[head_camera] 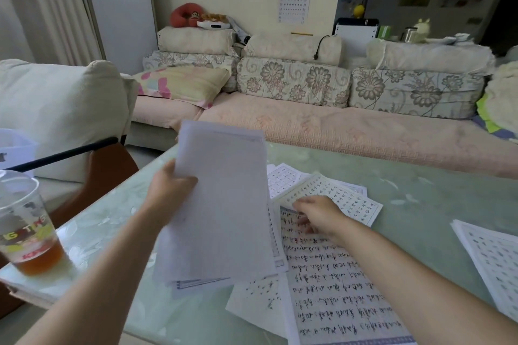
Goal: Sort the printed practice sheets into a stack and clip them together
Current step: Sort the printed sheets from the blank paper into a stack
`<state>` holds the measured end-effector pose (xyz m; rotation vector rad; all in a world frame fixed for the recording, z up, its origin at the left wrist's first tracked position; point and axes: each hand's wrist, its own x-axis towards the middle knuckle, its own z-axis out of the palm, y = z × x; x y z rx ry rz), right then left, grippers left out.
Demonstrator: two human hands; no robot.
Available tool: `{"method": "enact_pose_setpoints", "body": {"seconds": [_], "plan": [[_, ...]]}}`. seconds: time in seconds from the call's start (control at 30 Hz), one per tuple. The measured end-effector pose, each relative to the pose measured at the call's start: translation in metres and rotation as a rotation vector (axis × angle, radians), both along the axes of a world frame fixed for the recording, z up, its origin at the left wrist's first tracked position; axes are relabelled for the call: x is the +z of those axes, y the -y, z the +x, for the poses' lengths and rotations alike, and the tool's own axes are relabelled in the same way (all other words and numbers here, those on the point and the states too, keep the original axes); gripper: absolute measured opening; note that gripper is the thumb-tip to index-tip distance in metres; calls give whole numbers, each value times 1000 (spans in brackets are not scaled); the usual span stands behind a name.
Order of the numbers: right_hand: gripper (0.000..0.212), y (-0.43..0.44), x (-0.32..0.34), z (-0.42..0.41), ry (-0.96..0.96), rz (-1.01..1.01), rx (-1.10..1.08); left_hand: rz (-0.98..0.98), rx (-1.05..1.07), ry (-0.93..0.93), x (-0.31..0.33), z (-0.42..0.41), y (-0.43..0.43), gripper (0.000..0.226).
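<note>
My left hand (171,193) grips the left edge of a stack of white sheets (221,204), held up above the green table (420,193) with the blank backs toward me. My right hand (316,214) reaches over the loose practice sheets in the middle of the table, its fingertips pinching the edge of a grid sheet (344,199). Under that hand lies a large sheet with handwritten lines (336,288). Another small sheet (260,294) pokes out below the held stack. No clip is visible.
A plastic cup of brown drink (28,235) stands at the table's left corner. More printed sheets (493,258) lie at the right edge. A sofa (308,115) runs behind the table, with an armchair (56,109) to the left.
</note>
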<state>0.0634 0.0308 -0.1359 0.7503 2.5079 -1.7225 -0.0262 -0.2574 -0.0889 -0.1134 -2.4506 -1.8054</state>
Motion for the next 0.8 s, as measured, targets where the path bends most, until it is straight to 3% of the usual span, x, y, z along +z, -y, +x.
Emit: {"method": "enact_pose_setpoints", "body": {"seconds": [0.07, 0.2, 0.33, 0.53, 0.67, 0.8], "plan": [[35, -7, 11, 6, -43, -50, 29, 128, -2, -17, 8, 2, 5, 30], [52, -22, 34, 24, -66, -386, 121, 246, -32, -6, 17, 6, 1, 31], [62, -35, 40, 41, 55, -266, 222, 265, 124, -228, 38, 8, -1, 22], [81, -56, 43, 58, -24, -411, 162, 372, -18, 8, 31, 15, -50, 16], [77, -68, 54, 79, -67, -585, 116, 173, -189, 113, 2, 36, -100, 24], [38, -84, 49, 100, -8, -468, 104, 166, -286, 252, -26, 53, -144, 35]]}}
